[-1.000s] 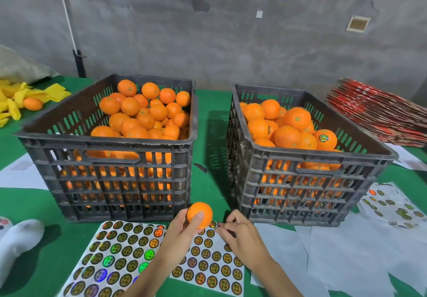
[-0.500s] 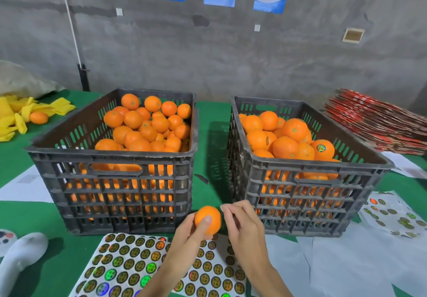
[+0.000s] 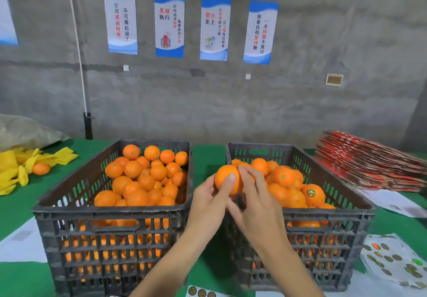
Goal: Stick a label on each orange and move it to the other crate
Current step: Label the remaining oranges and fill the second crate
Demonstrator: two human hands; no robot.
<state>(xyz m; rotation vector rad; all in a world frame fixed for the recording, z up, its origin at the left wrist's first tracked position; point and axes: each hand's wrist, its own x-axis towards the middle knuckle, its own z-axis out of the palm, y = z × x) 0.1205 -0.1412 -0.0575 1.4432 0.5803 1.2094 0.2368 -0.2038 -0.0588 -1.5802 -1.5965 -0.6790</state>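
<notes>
Both hands had risen from the label sheet [image 3: 201, 292] up to crate height, carrying the orange [image 3: 227, 179] with them. It sat between the two crates, just over the near left corner of the right crate [image 3: 328, 218]. The left hand [image 3: 209, 200] gripped it, thumb across its front; the right hand [image 3: 256, 202] pressed its fingers [image 3: 245, 174] onto the fruit's right side. The left crate [image 3: 111, 218] was heaped with oranges, and the right crate held a pile too, one bearing a label [image 3: 311, 193].
</notes>
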